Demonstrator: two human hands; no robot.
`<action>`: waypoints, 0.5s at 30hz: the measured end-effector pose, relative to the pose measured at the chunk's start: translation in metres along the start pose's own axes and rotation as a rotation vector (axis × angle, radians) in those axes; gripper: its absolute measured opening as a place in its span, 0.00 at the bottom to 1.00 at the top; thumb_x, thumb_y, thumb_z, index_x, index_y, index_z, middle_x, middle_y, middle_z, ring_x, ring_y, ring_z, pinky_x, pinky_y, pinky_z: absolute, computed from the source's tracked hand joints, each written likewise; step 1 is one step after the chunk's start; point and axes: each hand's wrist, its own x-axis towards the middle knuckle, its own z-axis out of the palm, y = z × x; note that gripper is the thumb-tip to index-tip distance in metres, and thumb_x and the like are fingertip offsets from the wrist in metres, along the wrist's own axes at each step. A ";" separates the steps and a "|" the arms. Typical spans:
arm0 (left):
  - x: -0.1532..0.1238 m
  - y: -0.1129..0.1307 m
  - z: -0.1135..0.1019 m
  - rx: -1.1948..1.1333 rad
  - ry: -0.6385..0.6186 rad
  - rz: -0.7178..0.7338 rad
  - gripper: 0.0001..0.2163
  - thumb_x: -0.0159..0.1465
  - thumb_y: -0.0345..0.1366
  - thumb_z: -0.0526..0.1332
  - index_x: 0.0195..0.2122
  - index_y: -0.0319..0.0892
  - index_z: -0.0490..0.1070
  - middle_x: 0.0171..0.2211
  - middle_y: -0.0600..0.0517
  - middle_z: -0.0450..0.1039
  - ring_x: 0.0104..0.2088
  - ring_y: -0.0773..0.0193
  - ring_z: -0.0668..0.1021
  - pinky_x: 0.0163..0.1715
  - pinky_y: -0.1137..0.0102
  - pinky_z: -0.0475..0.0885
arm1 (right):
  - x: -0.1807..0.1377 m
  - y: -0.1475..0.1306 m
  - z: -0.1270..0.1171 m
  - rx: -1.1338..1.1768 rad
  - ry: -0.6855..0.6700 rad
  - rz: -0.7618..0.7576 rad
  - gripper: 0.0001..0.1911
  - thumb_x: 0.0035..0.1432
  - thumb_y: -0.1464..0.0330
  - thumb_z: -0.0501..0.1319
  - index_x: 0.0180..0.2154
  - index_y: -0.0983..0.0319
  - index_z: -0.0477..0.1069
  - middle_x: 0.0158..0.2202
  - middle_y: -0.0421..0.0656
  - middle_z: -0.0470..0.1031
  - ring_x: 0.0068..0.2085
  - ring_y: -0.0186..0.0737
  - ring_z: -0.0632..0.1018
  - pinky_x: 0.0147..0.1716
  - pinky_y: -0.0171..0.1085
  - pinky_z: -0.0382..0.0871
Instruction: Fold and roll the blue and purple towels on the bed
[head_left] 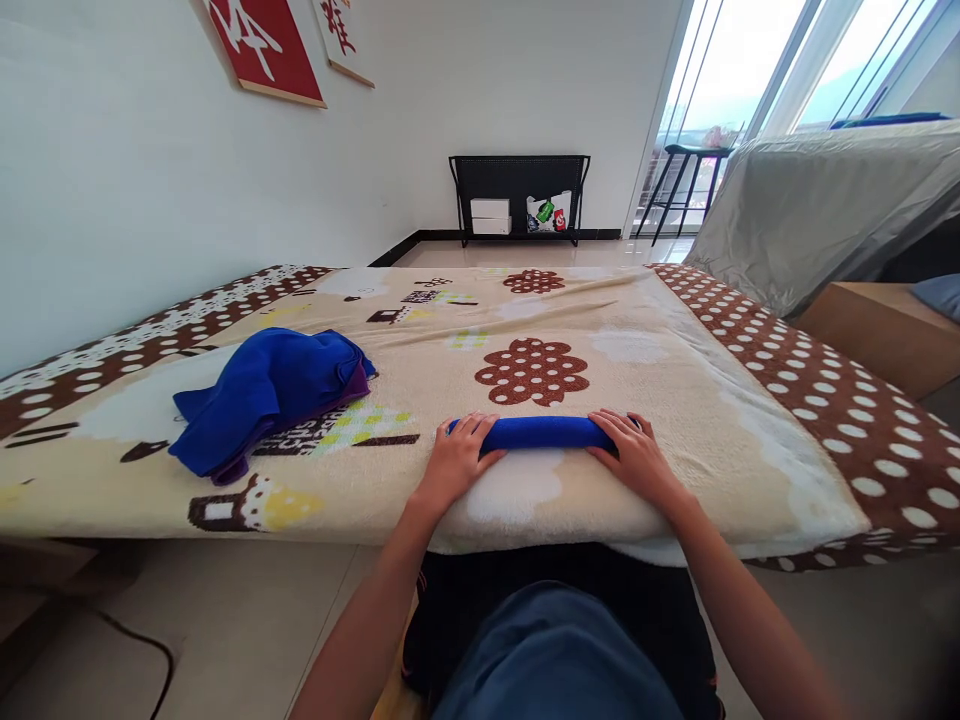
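Note:
A rolled-up blue cloth (547, 433) lies crosswise on the cream patterned blanket (420, 370), close to its near edge. Around the roll's left end curl the fingers of my left hand (463, 452), with the thumb on the near side. My right hand (632, 450) grips the right end in the same way. Both palms rest low, and the undersides of the fingers are hidden. Farther left sits a crumpled heap of blue cloth (277, 385), with purple cloth showing along its lower edge; neither hand touches it.
The blanket's brown polka-dot border (847, 420) runs along the right side. A cardboard box (862, 330) and a grey covered piece of furniture (810, 190) stand beyond it. At the far wall is a black rack (517, 180); a black stool (694, 155) stands by the window.

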 end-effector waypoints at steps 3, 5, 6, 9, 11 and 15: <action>0.006 -0.011 -0.001 -0.005 -0.038 0.054 0.22 0.69 0.49 0.56 0.61 0.45 0.64 0.59 0.45 0.71 0.58 0.52 0.72 0.57 0.54 0.59 | 0.006 0.018 -0.005 0.050 -0.075 -0.021 0.23 0.67 0.57 0.56 0.60 0.56 0.64 0.58 0.45 0.73 0.59 0.45 0.72 0.60 0.50 0.56; 0.007 -0.019 -0.002 0.003 -0.048 0.100 0.23 0.69 0.49 0.55 0.60 0.42 0.64 0.57 0.43 0.72 0.57 0.51 0.72 0.55 0.55 0.61 | 0.008 0.028 -0.007 0.075 -0.107 -0.023 0.23 0.65 0.56 0.57 0.59 0.56 0.65 0.57 0.45 0.74 0.57 0.45 0.73 0.59 0.50 0.57; 0.007 -0.023 -0.003 0.006 -0.049 0.119 0.23 0.69 0.49 0.55 0.60 0.41 0.64 0.56 0.42 0.72 0.56 0.50 0.73 0.55 0.56 0.61 | 0.007 0.033 -0.008 0.082 -0.113 -0.018 0.24 0.65 0.55 0.58 0.59 0.56 0.65 0.56 0.46 0.74 0.57 0.46 0.74 0.59 0.50 0.58; 0.004 -0.040 -0.007 -0.011 -0.060 0.130 0.22 0.69 0.49 0.55 0.59 0.42 0.65 0.55 0.42 0.73 0.55 0.50 0.72 0.56 0.56 0.60 | 0.003 0.041 -0.011 0.101 -0.104 0.008 0.24 0.64 0.55 0.58 0.59 0.55 0.66 0.56 0.47 0.74 0.56 0.47 0.74 0.59 0.52 0.57; 0.001 -0.050 -0.009 -0.061 -0.073 0.100 0.22 0.69 0.49 0.55 0.60 0.44 0.65 0.56 0.44 0.72 0.56 0.52 0.72 0.57 0.57 0.58 | 0.000 0.044 -0.012 0.139 -0.104 0.021 0.24 0.64 0.56 0.58 0.59 0.55 0.66 0.56 0.47 0.74 0.57 0.48 0.74 0.59 0.52 0.58; -0.003 -0.060 -0.012 -0.165 -0.085 0.038 0.22 0.67 0.49 0.57 0.59 0.46 0.66 0.57 0.47 0.72 0.57 0.54 0.71 0.58 0.59 0.58 | 0.003 0.046 -0.024 0.297 -0.142 0.093 0.23 0.60 0.56 0.61 0.54 0.58 0.71 0.52 0.47 0.77 0.53 0.50 0.76 0.56 0.50 0.64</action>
